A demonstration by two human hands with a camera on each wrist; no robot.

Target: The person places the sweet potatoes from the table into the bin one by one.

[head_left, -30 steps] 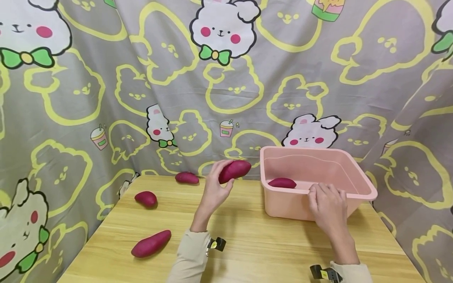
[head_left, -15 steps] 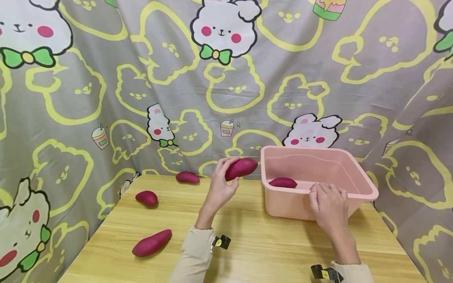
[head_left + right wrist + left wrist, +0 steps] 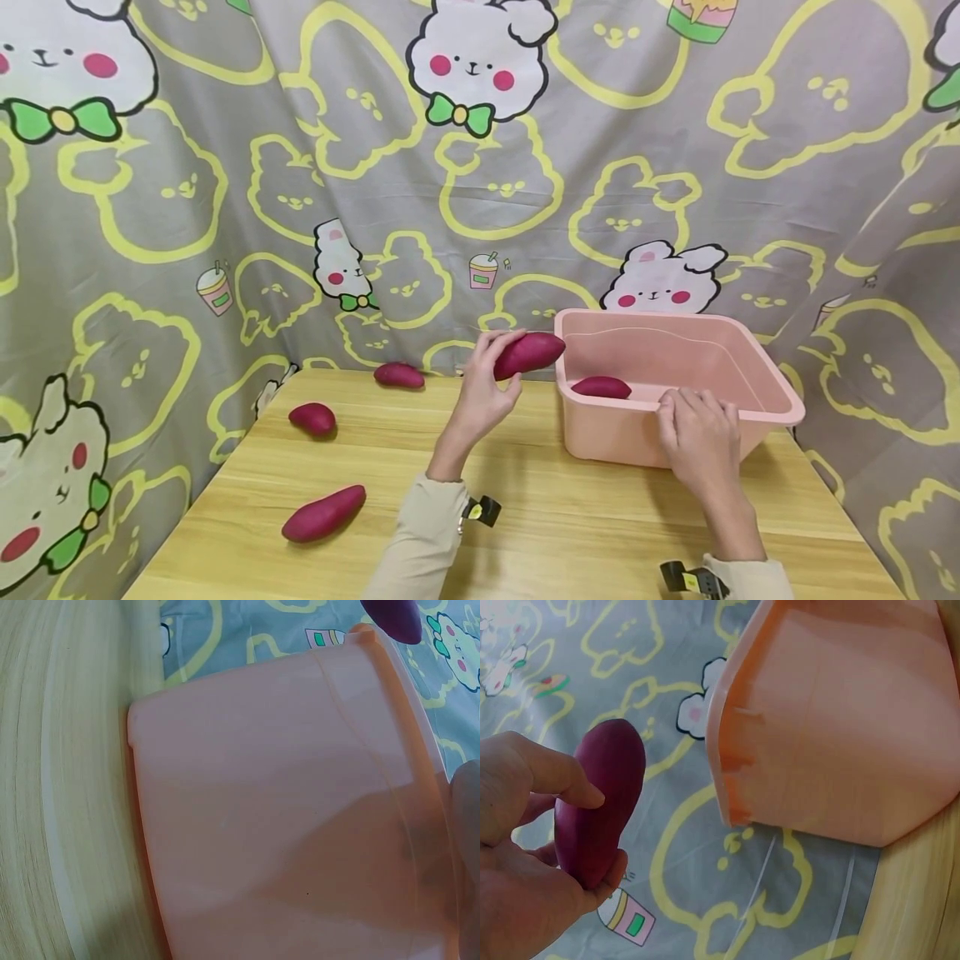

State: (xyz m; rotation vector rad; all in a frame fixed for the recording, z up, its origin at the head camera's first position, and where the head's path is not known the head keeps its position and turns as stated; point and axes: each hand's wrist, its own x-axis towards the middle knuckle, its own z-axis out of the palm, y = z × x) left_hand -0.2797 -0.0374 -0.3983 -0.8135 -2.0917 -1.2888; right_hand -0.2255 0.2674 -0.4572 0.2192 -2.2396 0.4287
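My left hand (image 3: 483,396) grips a purple sweet potato (image 3: 529,354) above the table, its tip by the left rim of the pink bin (image 3: 622,437). In the left wrist view, thumb and fingers wrap the sweet potato (image 3: 604,799), and the bin's side (image 3: 840,727) stands apart to its right. My right hand (image 3: 701,437) holds the bin's near rim, fingers curled over it. Inside the bin lies another sweet potato (image 3: 602,387). The right wrist view shows mostly the bin's outer wall (image 3: 277,810), with a little of the right hand (image 3: 469,817) at its edge.
Three more sweet potatoes lie on the wooden table (image 3: 555,533): one at the back (image 3: 399,375), one at the left (image 3: 312,420), and a longer one nearer the front (image 3: 324,514). A patterned curtain (image 3: 480,183) hangs behind the table and at its sides.
My left hand has moved to the right with the sweet potato, bringing it from left of the bin up to its left rim. The right hand stays on the near rim.
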